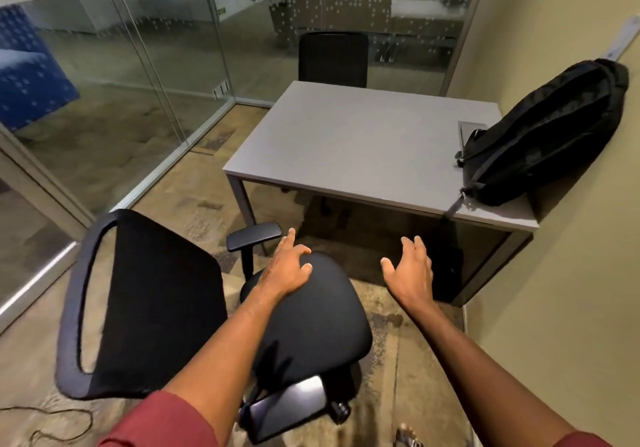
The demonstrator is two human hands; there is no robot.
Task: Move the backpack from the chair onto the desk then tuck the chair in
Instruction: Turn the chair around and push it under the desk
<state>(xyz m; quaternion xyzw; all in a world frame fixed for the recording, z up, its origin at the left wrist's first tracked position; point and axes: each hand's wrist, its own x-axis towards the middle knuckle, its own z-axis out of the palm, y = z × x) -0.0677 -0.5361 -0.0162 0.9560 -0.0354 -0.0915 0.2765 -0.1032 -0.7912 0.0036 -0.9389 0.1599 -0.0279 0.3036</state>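
Observation:
The black backpack (547, 134) lies on the right end of the grey desk (346, 148), leaning against the yellow wall, with a strap hanging over the desk's front edge. The black office chair (311, 315) stands on the floor in front of the desk, turned sideways with its backrest at the left and its seat bare. My left hand (287, 266) hovers over the far edge of the seat, fingers spread, holding nothing. My right hand (412, 270) is open in the air to the right of the seat, above the floor in front of the desk.
A second black chair (332, 58) is tucked in at the desk's far side. Glass partitions (138, 82) close off the left and back. The yellow wall (571, 290) runs along the right. A cable (52, 419) lies on the carpet at the lower left.

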